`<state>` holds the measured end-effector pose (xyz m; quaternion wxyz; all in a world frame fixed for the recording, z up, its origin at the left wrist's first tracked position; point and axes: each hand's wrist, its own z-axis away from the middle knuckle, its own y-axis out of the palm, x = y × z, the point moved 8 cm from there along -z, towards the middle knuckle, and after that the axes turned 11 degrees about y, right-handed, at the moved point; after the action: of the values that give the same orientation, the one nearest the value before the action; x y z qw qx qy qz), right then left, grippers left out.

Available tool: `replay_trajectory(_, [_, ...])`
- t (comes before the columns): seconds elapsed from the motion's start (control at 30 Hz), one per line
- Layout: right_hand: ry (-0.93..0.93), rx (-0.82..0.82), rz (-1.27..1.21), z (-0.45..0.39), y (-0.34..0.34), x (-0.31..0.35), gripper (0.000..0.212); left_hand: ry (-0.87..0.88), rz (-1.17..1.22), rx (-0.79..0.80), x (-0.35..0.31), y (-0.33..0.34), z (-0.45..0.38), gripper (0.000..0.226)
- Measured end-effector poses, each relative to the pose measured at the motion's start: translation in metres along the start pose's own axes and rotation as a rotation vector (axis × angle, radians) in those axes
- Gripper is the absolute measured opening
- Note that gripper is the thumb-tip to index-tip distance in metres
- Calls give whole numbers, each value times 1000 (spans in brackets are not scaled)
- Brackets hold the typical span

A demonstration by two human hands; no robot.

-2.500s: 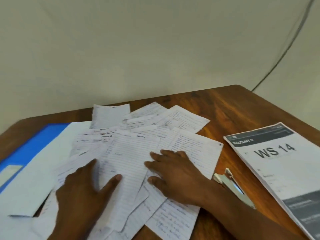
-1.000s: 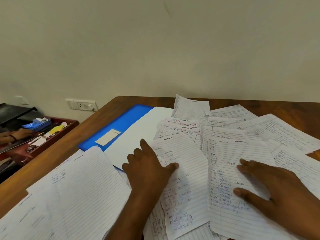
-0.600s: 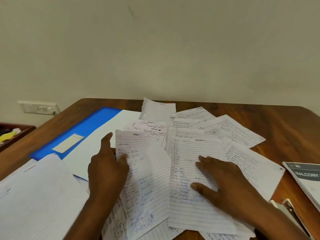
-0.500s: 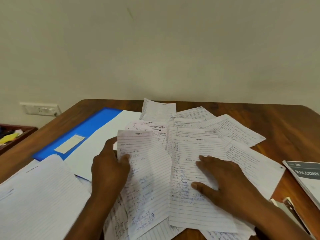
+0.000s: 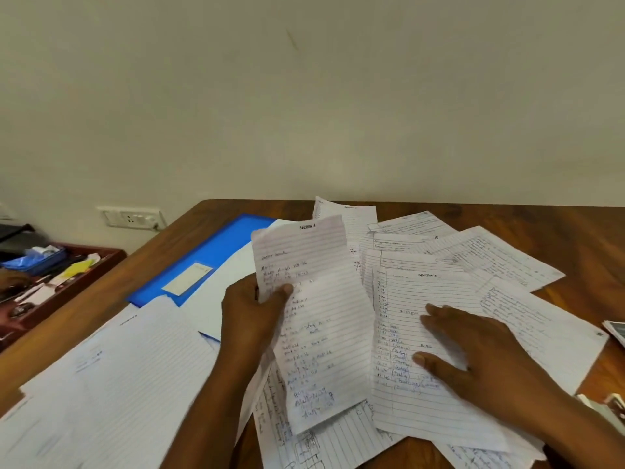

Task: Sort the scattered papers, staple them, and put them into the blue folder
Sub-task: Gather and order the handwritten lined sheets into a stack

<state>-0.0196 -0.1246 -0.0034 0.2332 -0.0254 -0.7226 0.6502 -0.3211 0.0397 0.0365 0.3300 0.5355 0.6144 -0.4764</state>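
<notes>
Left grip [image 5: 252, 311] pinches one lined sheet [image 5: 318, 319] | right grip [image 5: 473, 353] flat on scattered papers [image 5: 490, 262] | I judge sorting early; stapling, blue folder [image 5: 206, 258] left.

Wooden table [image 5: 527, 218] carries papers [image 5: 490, 255], blue folder [image 5: 216, 252].

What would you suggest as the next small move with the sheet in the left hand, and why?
Probably lift it clear and lay it on the lined stack at the left. The left hand already pinches the sheet, raised off the scattered papers, while the right hand rests flat on the pile, steadying it.
</notes>
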Motion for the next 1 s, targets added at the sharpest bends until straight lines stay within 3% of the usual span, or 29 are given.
replay_trajectory(0.2, [2,15,1,1,-1,2,101,-37,210,-165,0,-15,-3,25])
replay_trajectory(0.37, [6,21,-3,3,-4,5,101,-75,400,-213,1,-19,-4,30])
replay_trajectory(0.67, [18,8,27,5,-9,9,105,-147,588,-163,-1,-7,3,34])
replay_trajectory(0.83, [-7,-28,33,6,-9,12,116,-120,525,-78,-7,16,10,29])
replay_trajectory(0.9, [-22,-34,-84,10,-19,18,113,-137,520,-15,-7,28,13,30])
replay_trajectory(1.0, [-19,-82,-504,12,-35,17,90,-148,511,71,-9,45,19,34])
